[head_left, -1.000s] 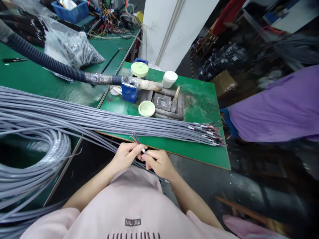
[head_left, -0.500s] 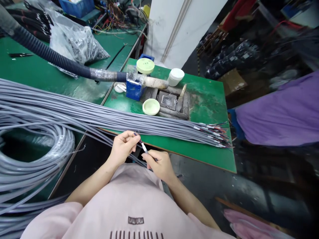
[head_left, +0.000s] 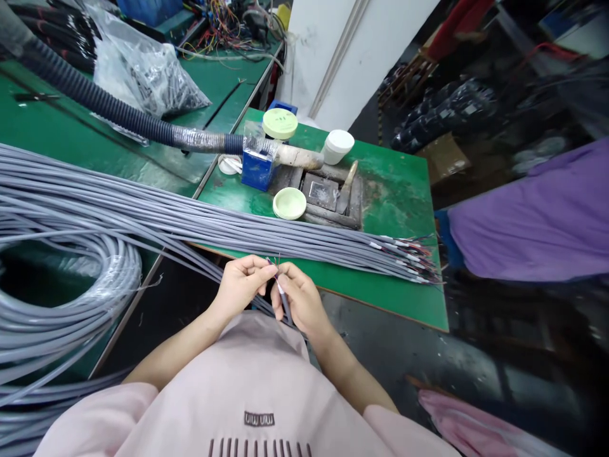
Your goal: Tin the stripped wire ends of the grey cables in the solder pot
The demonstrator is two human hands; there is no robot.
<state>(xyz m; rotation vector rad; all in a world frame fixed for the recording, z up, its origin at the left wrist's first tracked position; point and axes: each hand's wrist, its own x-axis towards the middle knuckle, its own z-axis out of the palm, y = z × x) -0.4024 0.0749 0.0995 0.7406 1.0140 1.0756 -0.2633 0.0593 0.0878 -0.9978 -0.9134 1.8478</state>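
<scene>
Between my two hands is the stripped end of a grey cable [head_left: 285,306], with thin coloured wires fanning out of its jacket. My left hand [head_left: 245,279] is closed, thumb and forefinger pinching the wires. My right hand [head_left: 302,298] is closed too, its fingertips at the wires just above the jacket end, with the cable running down beside its palm. Right beyond my hands lies a long bundle of grey cables [head_left: 266,235] across the bench, their stripped ends with coloured wires [head_left: 423,257] and white bands at the right.
A solder pot [head_left: 323,192] sits on the green bench [head_left: 394,190], beside a pale green dish [head_left: 289,204], a white tub [head_left: 337,146] and a blue box [head_left: 257,170]. Overhead at left runs a black corrugated hose [head_left: 124,117]. Coiled cable [head_left: 118,317] lies at left.
My right hand has moved up along the cable to the wires, close against my left hand. My left hand has shifted slightly right, and the wire tips now spread apart.
</scene>
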